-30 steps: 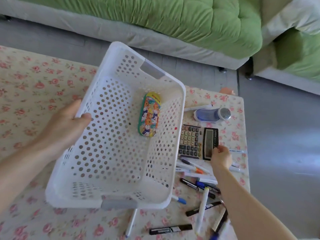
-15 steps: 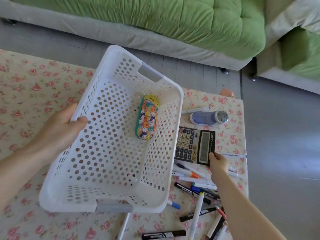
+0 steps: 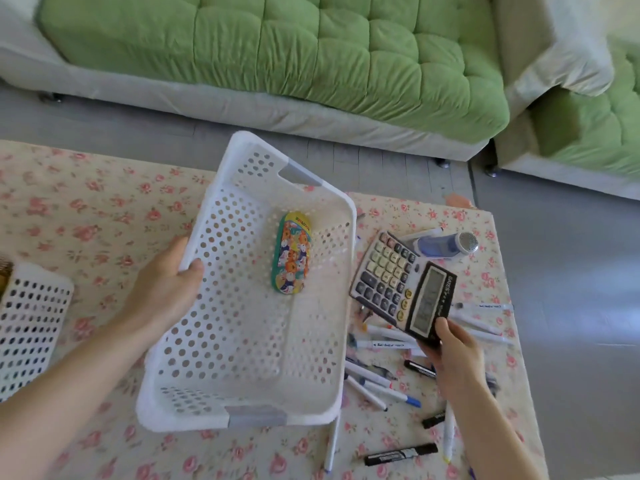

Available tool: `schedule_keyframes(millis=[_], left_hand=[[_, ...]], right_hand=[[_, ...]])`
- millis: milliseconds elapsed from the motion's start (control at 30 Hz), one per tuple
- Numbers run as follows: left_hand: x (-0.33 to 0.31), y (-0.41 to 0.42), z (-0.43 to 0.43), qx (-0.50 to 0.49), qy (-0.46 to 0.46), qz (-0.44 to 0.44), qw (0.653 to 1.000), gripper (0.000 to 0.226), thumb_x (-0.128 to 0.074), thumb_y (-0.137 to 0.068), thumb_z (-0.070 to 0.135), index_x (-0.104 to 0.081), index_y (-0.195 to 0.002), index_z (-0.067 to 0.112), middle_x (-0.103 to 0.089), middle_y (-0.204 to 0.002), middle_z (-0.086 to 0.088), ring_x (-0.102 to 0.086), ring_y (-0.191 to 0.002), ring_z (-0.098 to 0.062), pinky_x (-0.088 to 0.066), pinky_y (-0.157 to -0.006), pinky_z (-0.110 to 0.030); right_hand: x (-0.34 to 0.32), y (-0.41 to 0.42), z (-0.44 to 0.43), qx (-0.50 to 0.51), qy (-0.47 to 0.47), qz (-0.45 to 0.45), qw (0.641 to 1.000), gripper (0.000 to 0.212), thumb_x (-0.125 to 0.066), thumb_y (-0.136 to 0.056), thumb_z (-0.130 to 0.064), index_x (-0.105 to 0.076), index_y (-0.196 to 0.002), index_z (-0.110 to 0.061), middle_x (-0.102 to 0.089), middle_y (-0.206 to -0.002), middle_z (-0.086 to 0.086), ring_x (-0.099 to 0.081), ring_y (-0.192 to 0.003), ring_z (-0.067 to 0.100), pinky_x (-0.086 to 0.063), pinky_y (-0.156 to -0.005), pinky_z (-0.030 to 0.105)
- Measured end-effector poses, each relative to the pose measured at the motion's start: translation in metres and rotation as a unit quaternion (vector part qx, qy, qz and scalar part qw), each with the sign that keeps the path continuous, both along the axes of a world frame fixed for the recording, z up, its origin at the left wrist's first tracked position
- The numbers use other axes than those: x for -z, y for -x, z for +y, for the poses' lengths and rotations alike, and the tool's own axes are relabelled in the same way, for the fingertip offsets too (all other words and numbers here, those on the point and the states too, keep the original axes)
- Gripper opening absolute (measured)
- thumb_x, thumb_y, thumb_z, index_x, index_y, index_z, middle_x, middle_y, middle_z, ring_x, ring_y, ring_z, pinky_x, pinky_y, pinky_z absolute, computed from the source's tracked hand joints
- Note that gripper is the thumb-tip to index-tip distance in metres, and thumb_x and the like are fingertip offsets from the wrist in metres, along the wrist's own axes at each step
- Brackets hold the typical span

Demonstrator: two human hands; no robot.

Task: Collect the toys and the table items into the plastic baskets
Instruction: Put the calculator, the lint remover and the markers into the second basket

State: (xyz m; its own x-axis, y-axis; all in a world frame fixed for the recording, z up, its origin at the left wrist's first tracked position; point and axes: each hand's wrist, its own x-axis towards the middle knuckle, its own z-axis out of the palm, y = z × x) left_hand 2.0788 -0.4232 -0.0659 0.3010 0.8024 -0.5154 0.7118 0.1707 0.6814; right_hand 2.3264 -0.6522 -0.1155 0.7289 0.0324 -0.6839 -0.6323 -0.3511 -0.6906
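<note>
My left hand (image 3: pixel 166 289) grips the left rim of a white perforated plastic basket (image 3: pixel 242 358), tilted over the floral table. Inside it lies a colourful cartoon-print case (image 3: pixel 291 252) near the far end. To the right of the basket, my right hand (image 3: pixel 453 355) holds a dark calculator (image 3: pixel 403 285) by its near display end, lifted and tilted above the table. Several markers and pens (image 3: pixel 377 379) lie scattered under and around that hand.
A blue-and-white lint shaver (image 3: pixel 446 244) lies behind the calculator. A second white basket (image 3: pixel 31 320) sits at the left edge. The floral tablecloth (image 3: pixel 86 216) covers the table. A green sofa (image 3: pixel 311 64) stands beyond, grey floor at right.
My right hand has closed on the calculator and lifted it off the table, tilting it. The basket stays in my left hand; the view has shifted.
</note>
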Motion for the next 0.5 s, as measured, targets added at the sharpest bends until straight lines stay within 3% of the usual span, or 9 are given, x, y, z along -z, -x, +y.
schedule_keyframes(millis=[67, 133, 267, 367, 467, 500], left_hand=[[0.000, 0.019, 0.009, 0.005, 0.005, -0.006, 1.000, 0.041, -0.035, -0.099, 0.023, -0.037, -0.139, 0.025, -0.056, -0.109, 0.002, -0.049, -0.070, -0.006, -0.039, -0.060, -0.022], [0.003, 0.032, 0.014, 0.013, 0.018, -0.017, 1.000, 0.040, -0.035, -0.099, 0.024, -0.037, -0.139, 0.028, -0.053, -0.095, 0.001, -0.048, -0.070, -0.011, -0.037, -0.056, -0.021], [0.001, 0.052, 0.018, 0.027, 0.032, -0.031, 0.999, 0.043, -0.035, -0.099, 0.024, -0.033, -0.141, 0.028, -0.051, -0.108, 0.010, -0.048, -0.071, -0.005, -0.039, -0.055, -0.012], [-0.003, 0.066, 0.024, 0.037, 0.039, -0.031, 0.998, 0.048, -0.035, -0.099, 0.024, -0.026, -0.146, 0.024, -0.033, -0.147, 0.008, -0.053, -0.091, -0.002, -0.039, -0.065, 0.000], [-0.007, 0.078, 0.027, 0.058, 0.041, -0.062, 0.996, 0.045, -0.037, -0.099, 0.020, -0.031, -0.144, 0.024, -0.036, -0.146, 0.010, -0.043, -0.122, -0.006, -0.033, -0.099, -0.019], [-0.008, 0.080, 0.027, 0.058, 0.042, -0.071, 0.995, 0.044, -0.038, -0.098, 0.018, -0.034, -0.142, 0.024, -0.042, -0.140, 0.013, -0.042, -0.121, -0.004, -0.031, -0.100, -0.022]], right_hand=[[-0.008, 0.041, 0.034, -0.029, -0.020, 0.010, 0.999, 0.012, -0.050, -0.095, -0.013, -0.060, -0.095, -0.005, -0.064, -0.086, 0.006, -0.062, -0.078, 0.019, -0.056, -0.067, 0.025], [-0.007, 0.076, 0.067, -0.071, -0.039, 0.009, 0.997, 0.015, -0.050, -0.095, -0.012, -0.063, -0.088, -0.009, -0.066, -0.085, 0.008, -0.064, -0.077, 0.019, -0.057, -0.064, 0.024], [0.002, 0.127, 0.129, -0.133, -0.061, 0.011, 0.989, 0.019, -0.047, -0.095, -0.008, -0.063, -0.085, -0.009, -0.065, -0.079, 0.005, -0.064, -0.072, 0.015, -0.056, -0.058, 0.019], [0.018, 0.151, 0.164, -0.173, -0.037, -0.016, 0.984, 0.024, -0.046, -0.094, -0.007, -0.062, -0.076, -0.015, -0.065, -0.078, 0.005, -0.067, -0.083, 0.025, -0.058, -0.076, 0.039], [0.039, 0.162, 0.182, -0.194, 0.019, -0.058, 0.979, 0.026, -0.048, -0.091, -0.010, -0.062, -0.071, -0.020, -0.068, -0.089, 0.010, -0.066, -0.091, 0.030, -0.054, -0.083, 0.051], [0.045, 0.163, 0.184, -0.199, 0.034, -0.065, 0.977, 0.023, -0.047, -0.091, -0.011, -0.064, -0.076, -0.017, -0.068, -0.092, 0.011, -0.066, -0.090, 0.030, -0.054, -0.083, 0.050]])
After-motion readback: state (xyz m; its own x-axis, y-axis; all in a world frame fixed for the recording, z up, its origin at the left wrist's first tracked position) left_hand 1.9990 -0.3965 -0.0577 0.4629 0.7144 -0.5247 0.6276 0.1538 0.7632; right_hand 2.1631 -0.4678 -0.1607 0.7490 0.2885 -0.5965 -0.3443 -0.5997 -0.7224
